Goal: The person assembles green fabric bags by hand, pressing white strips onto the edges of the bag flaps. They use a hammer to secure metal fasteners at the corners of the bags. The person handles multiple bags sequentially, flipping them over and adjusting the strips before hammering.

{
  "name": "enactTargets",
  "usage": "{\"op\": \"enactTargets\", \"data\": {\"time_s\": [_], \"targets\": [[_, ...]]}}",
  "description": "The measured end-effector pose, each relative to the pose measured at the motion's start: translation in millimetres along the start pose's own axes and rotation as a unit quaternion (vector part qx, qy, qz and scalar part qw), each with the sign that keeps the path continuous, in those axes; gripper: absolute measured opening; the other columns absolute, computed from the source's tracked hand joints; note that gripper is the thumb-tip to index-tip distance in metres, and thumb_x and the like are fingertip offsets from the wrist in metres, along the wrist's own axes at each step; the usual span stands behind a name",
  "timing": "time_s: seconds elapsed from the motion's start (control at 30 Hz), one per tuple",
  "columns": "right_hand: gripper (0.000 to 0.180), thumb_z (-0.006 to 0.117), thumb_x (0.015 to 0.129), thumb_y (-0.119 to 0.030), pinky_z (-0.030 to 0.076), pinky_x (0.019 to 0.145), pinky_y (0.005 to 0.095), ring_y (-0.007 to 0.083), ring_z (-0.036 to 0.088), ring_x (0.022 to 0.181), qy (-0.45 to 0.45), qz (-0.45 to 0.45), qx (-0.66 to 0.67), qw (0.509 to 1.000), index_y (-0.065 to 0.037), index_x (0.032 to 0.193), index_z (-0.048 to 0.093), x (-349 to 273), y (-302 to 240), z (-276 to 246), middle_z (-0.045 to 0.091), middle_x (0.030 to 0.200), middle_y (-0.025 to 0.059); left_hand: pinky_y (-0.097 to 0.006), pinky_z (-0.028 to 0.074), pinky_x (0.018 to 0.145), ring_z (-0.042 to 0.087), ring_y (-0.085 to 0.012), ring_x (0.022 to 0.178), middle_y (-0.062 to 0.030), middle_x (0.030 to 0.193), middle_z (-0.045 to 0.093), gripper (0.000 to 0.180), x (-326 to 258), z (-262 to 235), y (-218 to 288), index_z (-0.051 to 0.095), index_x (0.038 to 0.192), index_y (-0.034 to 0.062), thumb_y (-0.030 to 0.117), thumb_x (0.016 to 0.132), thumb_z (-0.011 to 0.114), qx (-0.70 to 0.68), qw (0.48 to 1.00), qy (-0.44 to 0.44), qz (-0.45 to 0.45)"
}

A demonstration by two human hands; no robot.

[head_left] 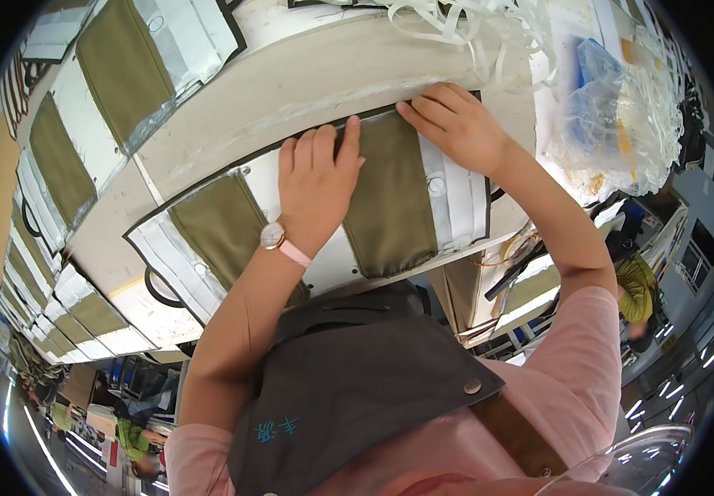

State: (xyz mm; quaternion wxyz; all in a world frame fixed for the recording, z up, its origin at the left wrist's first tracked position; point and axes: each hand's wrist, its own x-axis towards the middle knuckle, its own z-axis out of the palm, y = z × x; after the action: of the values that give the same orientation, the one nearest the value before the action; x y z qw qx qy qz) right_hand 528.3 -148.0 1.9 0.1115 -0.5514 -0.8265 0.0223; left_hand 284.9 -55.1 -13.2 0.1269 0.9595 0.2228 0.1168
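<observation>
A flat fabric panel [390, 207] with olive-green patches, white reflective strips and black edging lies on the pale work table [307, 91]. My left hand [317, 183] presses flat on the panel's middle, fingers together along its far edge; a watch with a pink strap sits on that wrist. My right hand [456, 124] rests palm-down on the panel's far right corner, fingertips on the black edging. Neither hand grips anything.
More olive-and-white panels [125, 74] lie in rows to the left and at the back. A heap of white strips [472, 29] and a clear plastic bag [621, 124] sit at the right. Another person in a yellow-green top [638, 285] is lower right.
</observation>
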Motion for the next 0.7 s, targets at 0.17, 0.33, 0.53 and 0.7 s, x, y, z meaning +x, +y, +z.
{"op": "enactTargets", "data": {"time_s": [0.17,0.33,0.53,0.7], "targets": [[0.052,0.063,0.074,-0.009,0.047,0.091,0.0379,0.0251,0.055,0.1,-0.028,0.038,0.009,0.999,-0.011,0.126,0.066,2,-12,2,0.056,0.102,0.006,-0.045,0.04,0.098,0.051,-0.026,0.11,-0.009,0.115,0.052,0.057,-10,-2,5,0.061,0.131,0.0108,0.028,0.079,0.076,0.019,0.999,-0.018,-0.029],[0.056,0.062,0.075,-0.006,0.044,0.093,0.0371,0.0261,0.053,0.1,-0.013,0.092,0.008,0.996,-0.021,0.13,0.066,0,-19,5,0.055,0.104,0.0059,-0.046,0.037,0.101,0.052,-0.0271,0.112,-0.0083,0.119,0.053,0.055,-17,5,5,0.057,0.137,0.0124,0.02,0.084,0.071,-0.011,1.0,0.003,-0.022],[0.05,0.061,0.08,-0.01,0.04,0.098,0.0397,0.0256,0.053,0.104,0.03,0.125,-0.015,0.992,-0.024,0.127,0.067,-1,-23,19,0.057,0.106,0.0057,-0.048,0.036,0.11,0.05,-0.0239,0.126,-0.0076,0.132,0.055,0.046,-12,8,-1,0.059,0.131,0.0103,0.011,0.085,0.064,-0.044,0.996,0.008,0.08],[0.044,0.06,0.083,-0.012,0.041,0.097,0.0414,0.0259,0.054,0.104,0.046,0.111,-0.005,0.993,-0.019,0.126,0.066,8,-26,21,0.058,0.105,0.0058,-0.048,0.037,0.11,0.051,-0.0264,0.128,-0.0092,0.135,0.054,0.047,-6,8,2,0.058,0.131,0.0102,0.009,0.085,0.064,-0.041,0.998,-0.011,0.056]]}}
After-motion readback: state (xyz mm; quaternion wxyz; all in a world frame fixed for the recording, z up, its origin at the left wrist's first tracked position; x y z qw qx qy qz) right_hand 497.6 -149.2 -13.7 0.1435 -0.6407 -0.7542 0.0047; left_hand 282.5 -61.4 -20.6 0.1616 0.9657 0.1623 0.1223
